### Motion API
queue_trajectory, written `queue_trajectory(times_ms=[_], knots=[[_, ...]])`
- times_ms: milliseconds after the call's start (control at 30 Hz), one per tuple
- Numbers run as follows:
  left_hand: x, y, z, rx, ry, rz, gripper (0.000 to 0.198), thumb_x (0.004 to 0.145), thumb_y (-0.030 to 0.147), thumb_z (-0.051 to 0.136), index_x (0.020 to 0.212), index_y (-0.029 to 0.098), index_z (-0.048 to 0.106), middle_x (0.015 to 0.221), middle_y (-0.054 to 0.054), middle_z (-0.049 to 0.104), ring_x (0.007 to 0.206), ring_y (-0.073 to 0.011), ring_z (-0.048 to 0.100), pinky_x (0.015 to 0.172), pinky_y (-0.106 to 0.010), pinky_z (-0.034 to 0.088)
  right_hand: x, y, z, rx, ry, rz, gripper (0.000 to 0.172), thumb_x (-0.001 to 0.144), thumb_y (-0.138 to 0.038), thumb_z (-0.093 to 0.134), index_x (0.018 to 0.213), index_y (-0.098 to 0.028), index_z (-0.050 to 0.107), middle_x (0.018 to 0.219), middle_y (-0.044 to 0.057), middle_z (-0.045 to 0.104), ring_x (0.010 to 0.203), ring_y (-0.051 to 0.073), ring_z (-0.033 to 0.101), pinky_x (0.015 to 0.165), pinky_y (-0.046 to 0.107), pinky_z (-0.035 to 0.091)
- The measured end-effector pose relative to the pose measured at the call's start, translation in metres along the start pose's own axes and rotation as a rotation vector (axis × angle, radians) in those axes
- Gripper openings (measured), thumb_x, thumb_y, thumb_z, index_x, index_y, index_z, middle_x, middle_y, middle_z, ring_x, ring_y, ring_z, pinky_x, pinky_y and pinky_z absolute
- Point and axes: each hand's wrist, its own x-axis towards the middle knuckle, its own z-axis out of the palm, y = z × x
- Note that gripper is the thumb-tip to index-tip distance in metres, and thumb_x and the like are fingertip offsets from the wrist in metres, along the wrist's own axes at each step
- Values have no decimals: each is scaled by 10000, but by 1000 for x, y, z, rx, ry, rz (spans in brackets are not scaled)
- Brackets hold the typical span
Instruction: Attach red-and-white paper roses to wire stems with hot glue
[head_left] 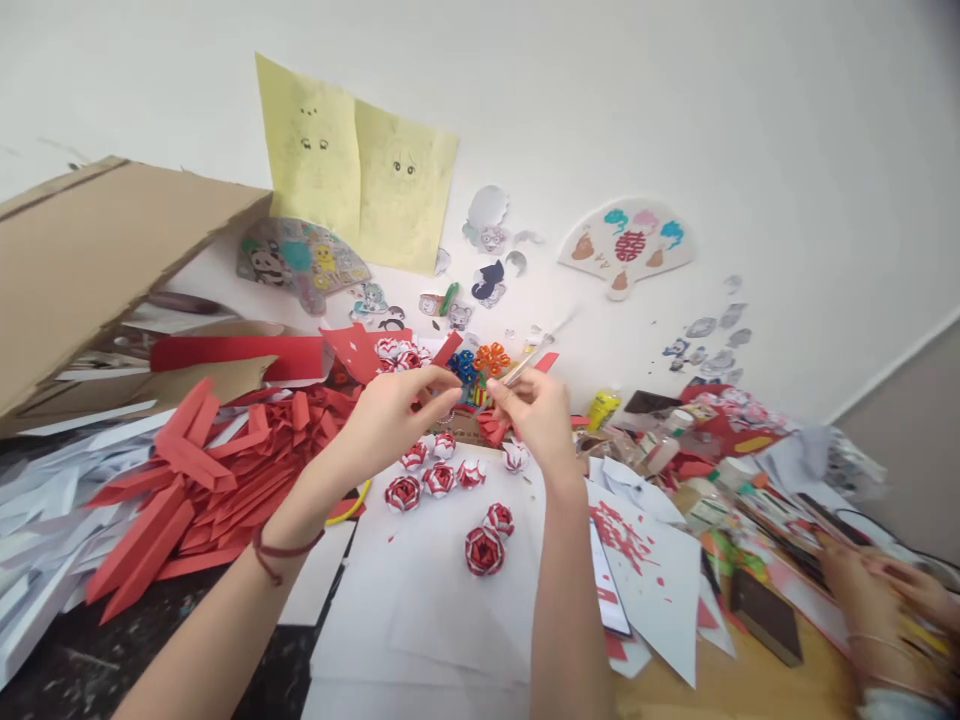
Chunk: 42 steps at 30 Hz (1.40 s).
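Pen-like tool (531,358), slim and pale, sits just off the view's centre toward 3 o'clock, slanted with its upper end toward 1 o'clock, pinched between thumb and fingers of the right hand (544,425). Nearest, at 6 o'clock, white sheets (405,650) cover part of the desk (675,690), and on them a large red-and-white paper flower (484,551) lies close to a smaller one (500,518). A phone (609,590) rests at 5 o'clock, and another person's hands (877,580) show blurred at 4. Around 8 o'clock spread white paper strips (45,540) and a heap of folded red strips (225,500). Farther up the sheets, at 7 o'clock, more red-and-white flowers (439,478) are grouped. Beyond these the left hand (394,415) hangs toward 8 o'clock, thumb and fingers narrowly apart; I cannot tell whether it grips anything. Behind the hands, close to the centre, stand an orange flower (493,358) and a blue flower (463,366). On the wall (750,120), farthest off, are yellow sheets (405,190) between 10 and 11 o'clock and a white fan (628,270) at 2
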Motion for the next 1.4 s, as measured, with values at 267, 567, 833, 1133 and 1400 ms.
queue_trajectory(times_ms=[267,567,833,1133,1400], knots=[[26,-8,68,-144,-146,1,286,864,434,646,938,171,730,745,-9,682,675,-139,566,616,-234,347,-33,36,0,-243,-183,119,216,807,-321,662,645,-182,632,493,-19,595,476,136,565,508,225,423],[32,-45,71,-222,-316,109,263,870,317,556,684,143,619,580,17,587,563,-98,480,557,-207,330,-47,76,21,-113,-201,270,322,743,-437,747,602,-188,599,532,6,622,478,140,559,527,255,435],[15,-60,69,-176,-498,156,285,838,304,576,594,157,581,522,26,519,502,-86,392,508,-217,264,-71,99,35,-29,-308,399,195,743,-352,733,719,-162,693,582,14,665,499,152,603,516,256,480],[-19,-61,82,-130,-460,90,326,885,348,533,619,158,539,518,41,473,506,-86,370,509,-215,259,-94,97,40,-36,-322,409,124,741,-267,713,661,-175,697,565,-2,649,511,158,624,525,254,509],[-31,-58,84,-119,-432,39,329,898,342,546,628,154,537,547,29,542,535,-92,432,544,-209,296,-100,98,42,44,-299,418,197,727,-368,747,735,-174,717,619,10,668,551,169,647,555,278,559]])
